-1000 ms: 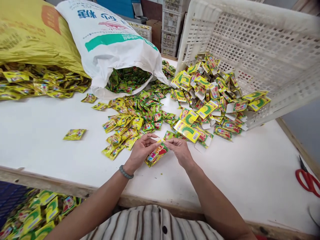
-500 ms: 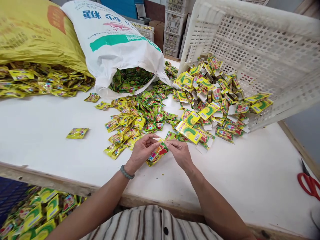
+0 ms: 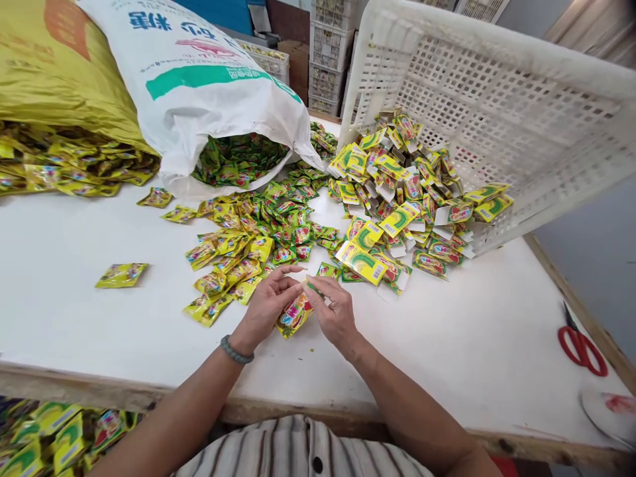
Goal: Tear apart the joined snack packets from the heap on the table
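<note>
My left hand (image 3: 268, 303) grips a small printed candy box (image 3: 294, 318) from the left, low over the white table (image 3: 199, 351). On the other side, my right hand (image 3: 334, 310) pinches the box's upper end, where a pale flap shows between the fingertips. My fingers partly cover the box, and whether anything is inside cannot be seen. Just beyond my hands lie yellow candy packets (image 3: 243, 268) and green candy packets (image 3: 285, 215). Flat-sided yellow cartons (image 3: 365, 262) are heaped to the right of these.
A white plastic crate (image 3: 497, 119) lies tipped with cartons spilling out. A white sack (image 3: 218, 99) and a yellow sack (image 3: 59, 86) hold packets at the back left. Red-handled scissors (image 3: 581, 348) lie at right. One yellow packet (image 3: 122, 275) sits apart. Filled cartons (image 3: 67, 437) are below the table's edge.
My right hand has turned in and shifted over the box's top end, covering more of it. The whole view has swung slightly right, so things appear further left.
</note>
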A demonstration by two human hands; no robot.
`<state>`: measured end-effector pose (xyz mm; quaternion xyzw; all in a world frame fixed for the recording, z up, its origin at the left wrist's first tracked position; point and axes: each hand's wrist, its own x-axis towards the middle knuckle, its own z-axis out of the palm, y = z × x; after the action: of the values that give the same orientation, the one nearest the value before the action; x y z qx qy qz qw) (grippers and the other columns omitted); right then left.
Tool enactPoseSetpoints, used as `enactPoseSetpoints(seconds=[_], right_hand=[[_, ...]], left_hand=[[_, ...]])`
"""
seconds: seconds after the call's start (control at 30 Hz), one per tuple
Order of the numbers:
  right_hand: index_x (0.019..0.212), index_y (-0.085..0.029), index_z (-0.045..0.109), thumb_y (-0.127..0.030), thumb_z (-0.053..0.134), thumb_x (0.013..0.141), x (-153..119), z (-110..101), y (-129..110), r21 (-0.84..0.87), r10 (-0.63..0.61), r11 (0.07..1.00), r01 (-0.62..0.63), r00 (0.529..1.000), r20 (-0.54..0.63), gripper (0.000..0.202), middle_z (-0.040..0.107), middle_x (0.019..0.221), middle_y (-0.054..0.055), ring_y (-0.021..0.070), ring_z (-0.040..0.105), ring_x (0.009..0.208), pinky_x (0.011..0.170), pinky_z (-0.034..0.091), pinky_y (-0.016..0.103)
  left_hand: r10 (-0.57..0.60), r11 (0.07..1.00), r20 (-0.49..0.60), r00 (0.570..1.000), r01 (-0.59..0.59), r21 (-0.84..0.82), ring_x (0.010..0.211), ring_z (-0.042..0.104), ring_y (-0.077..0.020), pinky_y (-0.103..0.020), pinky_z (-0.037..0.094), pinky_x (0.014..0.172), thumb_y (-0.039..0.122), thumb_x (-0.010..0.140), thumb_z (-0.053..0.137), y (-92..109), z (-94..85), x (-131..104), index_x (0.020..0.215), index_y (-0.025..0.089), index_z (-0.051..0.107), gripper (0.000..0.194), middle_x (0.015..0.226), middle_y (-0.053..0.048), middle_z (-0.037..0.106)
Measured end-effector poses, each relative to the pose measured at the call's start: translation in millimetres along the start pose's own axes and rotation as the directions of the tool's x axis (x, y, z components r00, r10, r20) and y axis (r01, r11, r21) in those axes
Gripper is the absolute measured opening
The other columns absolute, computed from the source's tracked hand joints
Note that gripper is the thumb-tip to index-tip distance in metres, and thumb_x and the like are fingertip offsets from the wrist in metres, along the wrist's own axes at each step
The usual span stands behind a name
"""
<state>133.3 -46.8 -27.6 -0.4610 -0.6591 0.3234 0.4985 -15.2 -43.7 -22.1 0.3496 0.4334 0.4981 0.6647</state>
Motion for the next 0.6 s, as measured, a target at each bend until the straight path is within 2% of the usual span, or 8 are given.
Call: enactPoseSetpoints(seconds=[0.13, 0.2, 0.3, 0.37, 0.4, 0.47, 0.53, 0.6], right_hand=[[0.095, -0.023, 0.076, -0.027, 0.055, 0.092, 6.1, -5.7, -2.7, -0.064, -0.078, 0.994, 0.084, 0.993, 0.092, 0.022, 0.076, 0.095, 0.006, 0.0187, 0.067, 0.091, 0.086, 0.051, 0.035], [0.095, -0.023, 0.075, -0.030, 0.053, 0.093, 13.9, -19.1, 0.5, -0.214, -0.119, 0.968, 0.128, 0.991, 0.057, 0.023, 0.075, 0.098, 0.007, 0.0201, 0.065, 0.095, 0.090, 0.047, 0.037], [0.121, -0.020, 0.065, -0.041, 0.059, 0.088, 27.1, -49.7, 17.0, -0.581, -0.134, 0.812, 0.056, 0.987, -0.091, 0.040, 0.065, 0.124, 0.013, 0.0284, 0.054, 0.117, 0.100, 0.037, 0.047], [0.131, -0.020, 0.057, -0.046, 0.066, 0.082, 33.5, -68.3, 32.1, -0.746, -0.074, 0.665, -0.035, 0.991, -0.112, 0.056, 0.056, 0.136, 0.016, 0.0353, 0.045, 0.124, 0.101, 0.032, 0.052], [0.131, -0.020, 0.057, -0.044, 0.067, 0.081, 35.5, -74.6, 38.3, -0.774, -0.031, 0.631, -0.052, 0.995, -0.093, 0.057, 0.058, 0.133, 0.016, 0.0355, 0.047, 0.122, 0.099, 0.032, 0.053], [0.128, -0.020, 0.059, -0.041, 0.069, 0.079, 37.2, -78.6, 43.2, -0.770, 0.007, 0.633, -0.084, 0.995, -0.102, 0.054, 0.063, 0.125, 0.016, 0.0349, 0.051, 0.117, 0.099, 0.031, 0.053], [0.125, -0.019, 0.061, -0.041, 0.069, 0.079, 36.5, -70.4, 35.5, -0.655, 0.008, 0.746, -0.116, 0.986, -0.165, 0.051, 0.064, 0.120, 0.015, 0.0327, 0.054, 0.113, 0.099, 0.034, 0.050], [0.124, -0.019, 0.061, -0.045, 0.063, 0.083, 33.5, -52.5, 18.0, -0.396, 0.056, 0.910, -0.122, 0.983, -0.174, 0.048, 0.066, 0.117, 0.013, 0.0283, 0.058, 0.108, 0.094, 0.041, 0.042]], left_hand=[[-0.030, 0.998, 0.001, 1.000, 0.030, 0.047, 0.055, 0.059, -0.0108, -0.021, 0.045, 0.054, 0.037, 0.069, 0.080, 0.6, -3.5, -4.2, 0.111, 0.020, 0.051, 0.054, 0.067, 0.004, 0.066], [-0.101, 0.986, 0.133, 0.986, 0.081, 0.143, 0.052, 0.056, -0.0094, -0.019, 0.040, 0.051, 0.037, 0.072, 0.078, 0.6, -4.0, -6.9, 0.113, 0.020, 0.051, 0.053, 0.066, 0.005, 0.066], [-0.317, 0.915, 0.434, 0.844, 0.152, 0.373, 0.058, 0.058, -0.0111, -0.021, 0.040, 0.054, 0.037, 0.071, 0.078, -0.7, -2.5, -9.7, 0.113, 0.018, 0.056, 0.051, 0.073, 0.000, 0.070], [-0.390, 0.873, 0.517, 0.762, 0.126, 0.472, 0.066, 0.061, -0.0140, -0.024, 0.043, 0.060, 0.039, 0.071, 0.077, -1.8, -2.0, -9.7, 0.108, 0.016, 0.063, 0.047, 0.078, -0.004, 0.072], [-0.380, 0.867, 0.516, 0.768, 0.100, 0.489, 0.068, 0.061, -0.0149, -0.025, 0.044, 0.063, 0.041, 0.072, 0.076, -2.2, -2.4, -9.1, 0.105, 0.015, 0.066, 0.043, 0.080, -0.004, 0.072], [-0.292, 0.873, 0.436, 0.851, 0.052, 0.484, 0.070, 0.061, -0.0157, -0.026, 0.045, 0.066, 0.044, 0.075, 0.072, -2.2, -3.9, -6.8, 0.096, 0.014, 0.070, 0.036, 0.078, -0.004, 0.070], [-0.170, 0.896, 0.288, 0.943, 0.026, 0.444, 0.075, 0.062, -0.0175, -0.028, 0.047, 0.071, 0.047, 0.077, 0.070, -1.0, -5.1, -4.2, 0.093, 0.014, 0.071, 0.036, 0.081, -0.006, 0.070], [-0.083, 0.933, 0.150, 0.985, 0.024, 0.360, 0.085, 0.064, -0.0199, -0.030, 0.049, 0.077, 0.049, 0.076, 0.070, 1.2, -4.8, -2.5, 0.103, 0.017, 0.069, 0.042, 0.093, -0.008, 0.071]])
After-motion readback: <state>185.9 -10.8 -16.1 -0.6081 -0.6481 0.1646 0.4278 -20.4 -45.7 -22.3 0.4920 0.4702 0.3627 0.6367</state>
